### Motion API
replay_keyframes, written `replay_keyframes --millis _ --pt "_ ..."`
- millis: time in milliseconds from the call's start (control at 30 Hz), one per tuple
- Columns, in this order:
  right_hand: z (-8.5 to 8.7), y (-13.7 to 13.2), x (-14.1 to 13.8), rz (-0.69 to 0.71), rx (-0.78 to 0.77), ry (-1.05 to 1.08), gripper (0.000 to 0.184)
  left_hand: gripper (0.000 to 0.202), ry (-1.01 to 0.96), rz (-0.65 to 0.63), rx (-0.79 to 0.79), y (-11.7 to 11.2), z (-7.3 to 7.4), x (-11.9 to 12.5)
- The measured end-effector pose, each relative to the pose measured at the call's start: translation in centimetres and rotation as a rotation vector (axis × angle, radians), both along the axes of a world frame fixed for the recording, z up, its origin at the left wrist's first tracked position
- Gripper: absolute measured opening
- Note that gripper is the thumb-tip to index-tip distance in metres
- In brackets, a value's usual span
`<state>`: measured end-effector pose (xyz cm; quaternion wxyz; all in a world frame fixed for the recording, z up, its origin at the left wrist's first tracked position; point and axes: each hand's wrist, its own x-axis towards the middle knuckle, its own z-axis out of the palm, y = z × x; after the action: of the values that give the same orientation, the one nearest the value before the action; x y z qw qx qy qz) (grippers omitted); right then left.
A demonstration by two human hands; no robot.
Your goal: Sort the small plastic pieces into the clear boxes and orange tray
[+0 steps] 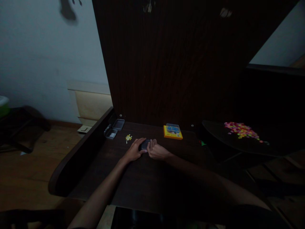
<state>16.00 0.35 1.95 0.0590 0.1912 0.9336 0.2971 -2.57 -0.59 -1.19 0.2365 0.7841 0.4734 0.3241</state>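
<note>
Over the dark wooden table, both hands are at a small clear plastic box. My left hand has its fingers and thumb around the box's left side. From the right, my right hand grips it with curled fingers, which hide part of it. Just left of the hands lies a small pile of yellow and white pieces, too small to name. Beyond the pile, an open clear box and a shallow clear tray or lid sit against the table's left side.
A yellow box with a clear blue-patterned case on top stands at the back right. Many bright pink, orange and yellow pieces cover part of a dark surface farther right. A raised side panel bounds the table's left.
</note>
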Motion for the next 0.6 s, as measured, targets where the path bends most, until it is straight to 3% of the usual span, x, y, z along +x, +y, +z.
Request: replay_keyframes --millis 300,433,500,600 --pt "-0.6 0.1 0.9 -0.030 -0.028 0.097 0.042 0.075 -0.027 0.072 -0.051 -1.0 -0.1 -0.1" --pt "0.2 -0.2 0.9 -0.108 -0.106 0.149 0.044 0.068 -0.025 0.098 0.061 -2.5 0.7 -0.7" --pt "0.8 -0.4 1.1 -0.150 -0.154 0.183 0.045 0.055 -0.057 0.174 0.178 -3.2 1.1 -1.6" --pt "1.7 -0.6 1.3 -0.206 -0.230 0.236 0.044 0.041 -0.092 0.407 0.257 -3.4 1.3 -3.4"
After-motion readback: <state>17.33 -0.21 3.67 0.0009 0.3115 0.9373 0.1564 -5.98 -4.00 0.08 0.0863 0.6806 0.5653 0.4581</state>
